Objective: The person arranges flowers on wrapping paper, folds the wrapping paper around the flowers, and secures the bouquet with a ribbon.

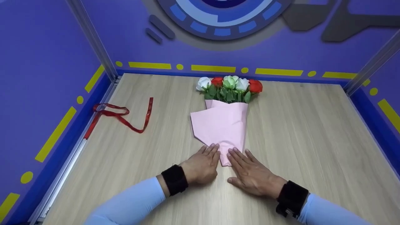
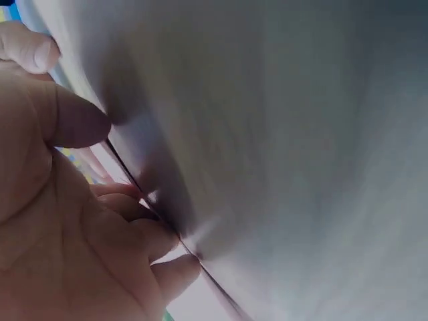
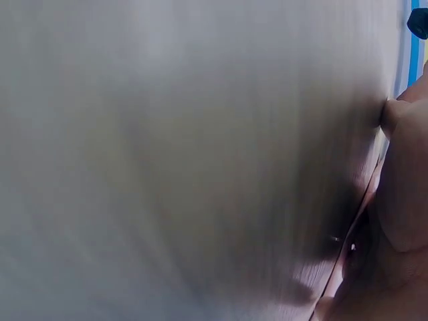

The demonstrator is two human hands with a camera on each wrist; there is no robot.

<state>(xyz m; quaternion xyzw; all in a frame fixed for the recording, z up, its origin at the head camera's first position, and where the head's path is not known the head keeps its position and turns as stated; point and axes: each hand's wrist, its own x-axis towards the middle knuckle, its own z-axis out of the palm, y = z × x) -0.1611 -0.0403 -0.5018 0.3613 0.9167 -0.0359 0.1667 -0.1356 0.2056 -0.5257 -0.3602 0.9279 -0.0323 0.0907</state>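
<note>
A bouquet of roses (image 1: 230,82) in white, red and pale green lies on the table, heads toward the back wall. Pink wrapping paper (image 1: 220,123) covers the stems, narrowing toward the near end, with a loose corner jutting out on the left. My left hand (image 1: 201,165) lies over the left side of the narrow end, its fingertips on the paper. On the other side, my right hand (image 1: 251,173) rests with straight fingers on the paper's lower right edge. Both wrist views show the fingers low against the tabletop; the stems are hidden inside the paper.
A red ribbon (image 1: 122,116) lies loosely looped on the left of the table, one end over the table's edge. Blue-purple panels (image 1: 218,56) with yellow marks enclose the wooden table (image 1: 312,140) at the back and both sides.
</note>
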